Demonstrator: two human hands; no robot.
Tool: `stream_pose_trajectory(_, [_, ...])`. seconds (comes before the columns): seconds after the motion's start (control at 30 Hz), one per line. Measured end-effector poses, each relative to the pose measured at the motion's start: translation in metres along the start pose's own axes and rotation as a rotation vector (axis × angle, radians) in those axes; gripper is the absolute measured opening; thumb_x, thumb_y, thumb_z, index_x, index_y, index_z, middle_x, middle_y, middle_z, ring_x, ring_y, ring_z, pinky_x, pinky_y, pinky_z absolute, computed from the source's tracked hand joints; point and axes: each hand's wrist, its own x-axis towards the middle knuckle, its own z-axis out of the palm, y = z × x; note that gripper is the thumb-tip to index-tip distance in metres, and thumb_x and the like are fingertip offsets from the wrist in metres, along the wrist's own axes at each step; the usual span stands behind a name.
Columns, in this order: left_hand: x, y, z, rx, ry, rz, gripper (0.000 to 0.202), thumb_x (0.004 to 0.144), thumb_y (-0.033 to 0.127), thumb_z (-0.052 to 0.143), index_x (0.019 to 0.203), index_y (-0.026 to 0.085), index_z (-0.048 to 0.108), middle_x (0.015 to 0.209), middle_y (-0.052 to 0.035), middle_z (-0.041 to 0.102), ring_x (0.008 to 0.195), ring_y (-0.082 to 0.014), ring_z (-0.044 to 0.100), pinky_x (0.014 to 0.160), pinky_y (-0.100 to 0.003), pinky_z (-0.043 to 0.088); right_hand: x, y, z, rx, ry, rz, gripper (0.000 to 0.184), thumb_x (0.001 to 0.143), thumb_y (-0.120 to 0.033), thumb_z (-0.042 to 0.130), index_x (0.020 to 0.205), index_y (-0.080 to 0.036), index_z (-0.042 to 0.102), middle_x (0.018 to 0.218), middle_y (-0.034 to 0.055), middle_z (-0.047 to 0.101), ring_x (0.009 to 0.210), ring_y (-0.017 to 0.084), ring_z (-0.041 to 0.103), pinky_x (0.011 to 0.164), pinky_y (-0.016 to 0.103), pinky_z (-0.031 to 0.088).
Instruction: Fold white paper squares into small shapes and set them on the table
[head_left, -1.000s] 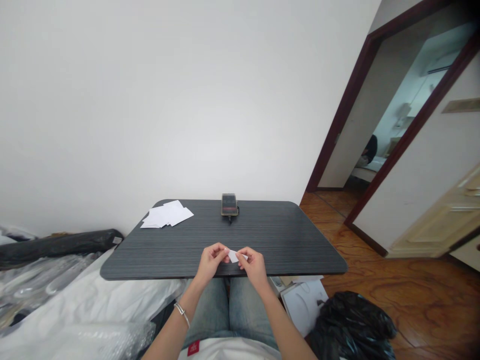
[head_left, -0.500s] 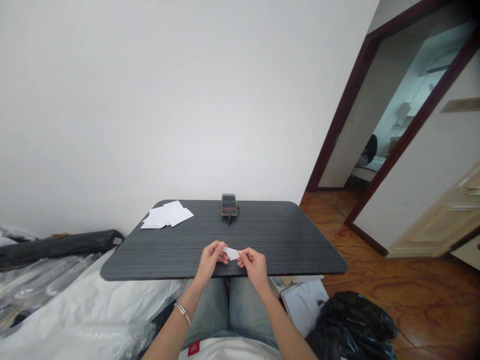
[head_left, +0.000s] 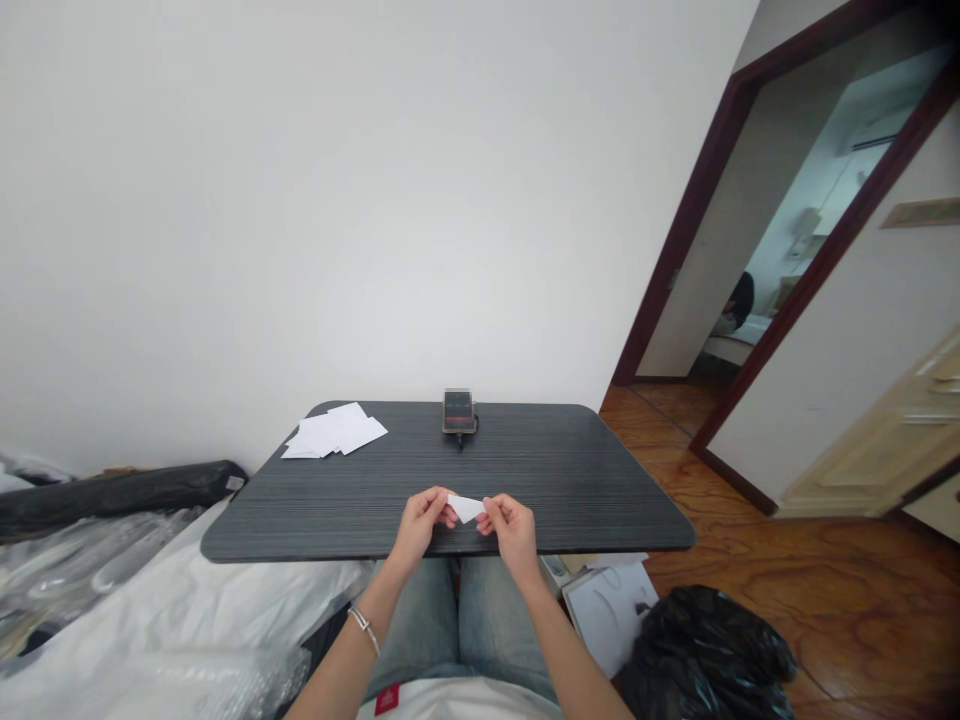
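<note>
A small folded piece of white paper (head_left: 466,509) is stretched between my two hands, just above the near edge of the dark table (head_left: 525,455). It looks like a flat triangle with one point toward me. My left hand (head_left: 426,516) pinches its left corner between thumb and fingers. At the opposite corner my right hand (head_left: 508,524) grips it the same way. Several loose white sheets (head_left: 335,431) lie overlapping at the table's far left.
A phone-like device (head_left: 458,411) with a cable stands at the table's back edge against the white wall. A black plastic bag (head_left: 705,650) and a white paper bag (head_left: 609,610) sit on the floor at right. Bubble wrap (head_left: 225,670) lies at left. Beyond the doorway a person (head_left: 739,302) sits.
My right hand has shifted slightly right, and more of the paper shows between my hands, now as a clearer triangle. The left hand has barely moved.
</note>
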Motion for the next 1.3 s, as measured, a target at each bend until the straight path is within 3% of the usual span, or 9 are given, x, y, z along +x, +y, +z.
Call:
stream_pose_trajectory(0.23, [-0.0004,0.0002,-0.0024,0.096,-0.005,0.160,0.036,0.069,0.025,0.061,0.104,0.017,0.056,0.083,-0.0046,0.059,0.072,-0.0137,0.054,0.058,-0.021,0.043,0.0074,-0.0070,-0.0047,0.183,-0.036,0.151,0.035,0.070,-0.043,0.058,0.053,-0.014,0.050,0.042,-0.0032,0.052,0.032,0.006,0.046,0.033,0.016,0.036])
stream_pose_trajectory(0.33, [-0.0030,0.0026,-0.0020,0.215,-0.069,0.244,0.027,0.067,0.020,0.062,0.094,0.016,0.062,0.092,-0.0078,0.058,0.084,-0.0179,0.053,0.066,-0.024,0.043,0.0081,-0.0090,-0.0049,0.160,-0.078,0.176,0.036,0.069,-0.042,0.059,0.050,-0.014,0.049,0.039,-0.0043,0.050,0.030,0.005,0.044,0.031,0.015,0.033])
stream_pose_trajectory(0.47, [-0.0054,0.0066,0.0008,0.330,-0.124,0.277,0.009,0.068,0.022,0.061,0.070,0.015,0.067,0.080,-0.0071,0.060,0.078,-0.0187,0.055,0.070,-0.028,0.042,0.0083,-0.0070,-0.0045,0.130,-0.135,0.184,0.034,0.069,-0.041,0.059,0.051,-0.014,0.050,0.039,-0.0043,0.050,0.030,0.005,0.043,0.030,0.014,0.032])
stream_pose_trajectory(0.6, [-0.0043,0.0055,0.0010,0.312,-0.055,0.254,0.011,0.067,0.024,0.063,0.065,0.015,0.066,0.080,-0.0071,0.063,0.076,-0.0185,0.057,0.067,-0.027,0.041,0.0085,-0.0043,-0.0046,0.158,-0.139,0.164,0.037,0.071,-0.046,0.055,0.058,-0.012,0.056,0.045,-0.0006,0.055,0.035,0.007,0.050,0.032,0.015,0.038])
stream_pose_trajectory(0.77, [-0.0012,-0.0010,-0.0016,0.252,0.016,0.108,0.019,0.066,0.031,0.063,0.066,0.013,0.062,0.051,0.0015,0.057,0.047,-0.0097,0.048,0.047,-0.019,0.035,0.0077,-0.0052,-0.0068,0.196,-0.148,0.116,0.046,0.074,-0.053,0.046,0.086,-0.012,0.063,0.071,0.0080,0.064,0.056,0.014,0.061,0.039,0.019,0.046])
stream_pose_trajectory(0.9, [-0.0001,-0.0027,-0.0020,0.212,0.022,0.090,0.022,0.065,0.033,0.065,0.067,0.012,0.059,0.055,0.0016,0.057,0.046,-0.0081,0.046,0.045,-0.018,0.034,0.0070,-0.0038,-0.0068,0.114,-0.262,0.101,0.032,0.067,-0.041,0.061,0.085,-0.014,0.062,0.065,0.0037,0.064,0.054,0.014,0.060,0.041,0.019,0.044])
stream_pose_trajectory(1.03, [-0.0013,0.0003,-0.0009,0.196,0.009,0.078,0.021,0.066,0.032,0.064,0.070,0.012,0.058,0.055,0.0015,0.056,0.048,-0.0083,0.048,0.046,-0.018,0.035,0.0057,-0.0018,-0.0047,0.082,-0.222,0.084,0.025,0.065,-0.030,0.064,0.083,-0.014,0.060,0.062,0.0016,0.063,0.053,0.012,0.059,0.041,0.018,0.043])
stream_pose_trajectory(1.2, [-0.0025,0.0025,0.0005,0.140,-0.023,0.042,0.053,0.062,0.029,0.067,0.110,0.015,0.047,0.057,0.0038,0.057,0.048,-0.0089,0.050,0.047,-0.018,0.039,0.0046,-0.0030,-0.0028,0.094,-0.127,0.044,0.027,0.064,-0.030,0.064,0.085,-0.015,0.057,0.057,-0.0019,0.059,0.051,0.013,0.058,0.038,0.018,0.043])
stream_pose_trajectory(1.3, [-0.0010,-0.0003,-0.0006,0.141,-0.031,0.012,0.039,0.062,0.031,0.067,0.095,0.012,0.055,0.058,0.0009,0.059,0.051,-0.0106,0.053,0.046,-0.019,0.041,0.0034,-0.0035,-0.0017,0.069,-0.097,0.035,0.028,0.064,-0.030,0.064,0.087,-0.015,0.055,0.058,-0.0009,0.060,0.052,0.014,0.059,0.038,0.019,0.044])
